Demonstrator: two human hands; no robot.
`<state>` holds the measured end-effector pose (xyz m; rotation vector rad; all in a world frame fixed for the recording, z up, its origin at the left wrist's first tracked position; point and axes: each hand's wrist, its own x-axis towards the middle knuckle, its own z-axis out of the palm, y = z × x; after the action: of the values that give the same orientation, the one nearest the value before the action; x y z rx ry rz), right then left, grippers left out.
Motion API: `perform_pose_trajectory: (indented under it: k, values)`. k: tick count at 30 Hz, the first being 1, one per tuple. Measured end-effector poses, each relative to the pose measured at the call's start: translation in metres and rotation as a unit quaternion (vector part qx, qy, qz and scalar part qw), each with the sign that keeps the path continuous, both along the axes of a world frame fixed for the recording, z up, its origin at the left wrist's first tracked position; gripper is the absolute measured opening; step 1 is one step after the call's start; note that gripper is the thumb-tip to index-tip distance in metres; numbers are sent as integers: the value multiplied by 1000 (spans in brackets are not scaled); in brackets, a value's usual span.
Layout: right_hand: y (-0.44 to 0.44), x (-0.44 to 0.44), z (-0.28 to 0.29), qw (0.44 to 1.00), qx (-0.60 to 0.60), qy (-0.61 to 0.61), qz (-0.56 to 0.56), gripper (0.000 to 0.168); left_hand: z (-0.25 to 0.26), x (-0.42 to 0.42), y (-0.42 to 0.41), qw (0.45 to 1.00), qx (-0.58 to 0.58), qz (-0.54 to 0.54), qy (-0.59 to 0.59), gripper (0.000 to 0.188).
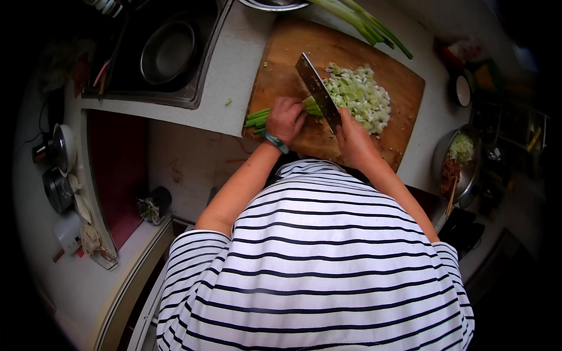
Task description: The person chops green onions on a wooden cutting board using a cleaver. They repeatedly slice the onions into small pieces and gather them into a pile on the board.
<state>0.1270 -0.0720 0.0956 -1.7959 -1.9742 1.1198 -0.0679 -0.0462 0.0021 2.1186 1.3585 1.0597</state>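
My left hand (285,117) presses a bunch of green onion stalks (258,118) against a wooden cutting board (290,52). The green ends stick out to its left, and the cut ends show between its fingertips and the blade. In my right hand (353,136) is a cleaver (319,90), gripped near the heel of the blade; the handle is hidden in the fist. The blade stands across the stalks, its far corner pointing up and left. A heap of chopped green onion (360,96) lies just right of the cleaver, pale green and white.
Whole green onions (351,19) lie beyond the board, near a metal bowl (274,3). A sink (197,94) at left holds a round pan (168,52). On the right, a steel bowl (470,169) contains chopped pale vegetable, a reddish-brown mixture and chopsticks (451,197).
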Motion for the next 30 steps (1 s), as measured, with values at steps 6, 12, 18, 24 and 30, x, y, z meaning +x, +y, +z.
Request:
perform_pose_trajectory:
  k: [6,12,18,24,30]
  values:
    - [18,-19,-34,995,84,30,-35,40,2,1,0,1000,2,1,14,22]
    - [24,-12,-24,990,42,74,-116,35,-3,1,2,1000,5,6,-3,22]
    - [2,-3,15,999,-3,46,-16,38,-4,1,0,1000,-4,9,-7,21]
    - [5,-15,-20,998,63,19,-21,41,-1,2,2,1000,0,-2,-2,20]
    - [33,-29,-20,984,-38,91,-148,36,-6,2,0,1000,-7,11,-2,21]
